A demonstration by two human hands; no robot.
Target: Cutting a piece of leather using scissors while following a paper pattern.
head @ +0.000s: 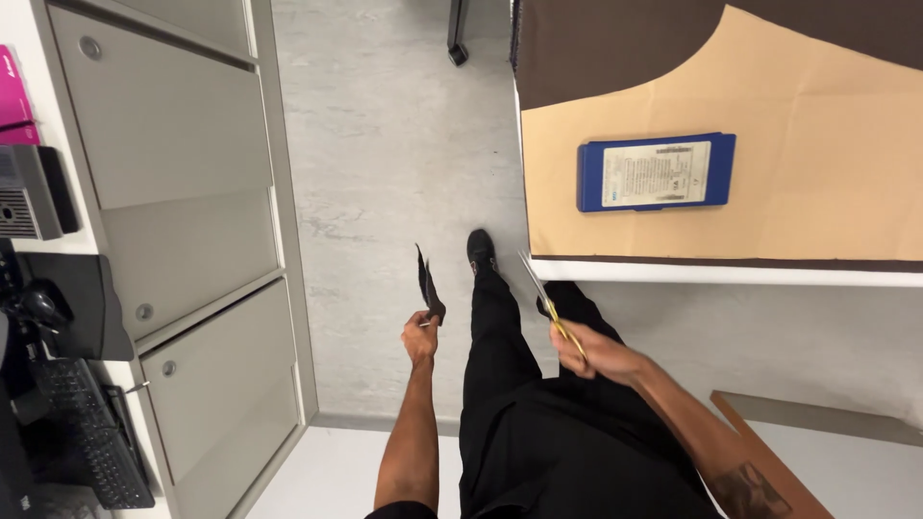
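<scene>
The big pieces are laid out and, as far as I can judge, part of the cutting is behind you: on the counter (721,272) a sheet of tan paper (817,163) lies flat over dark brown fabric (615,48), its upper edge running in a smooth curve, with the fabric showing beyond it. A blue rectangular case (657,171) with a pale label sits on the paper. Whether more cutting is left there cannot be told.

You stand on a pale, marbled floor (394,144), turned away from the counter. To your left are smooth grey drawers (183,240) with round knobs.

Your right hand (596,354) is closed around the handles of the scissors (550,306); the slim metal blades point up toward the counter edge, pressed together or nearly so.

Your left hand (421,336) pinches a small dark scrap (428,288), thin and limp, tapering to a point above the fingers. It hangs over the floor, well apart from the counter.
</scene>
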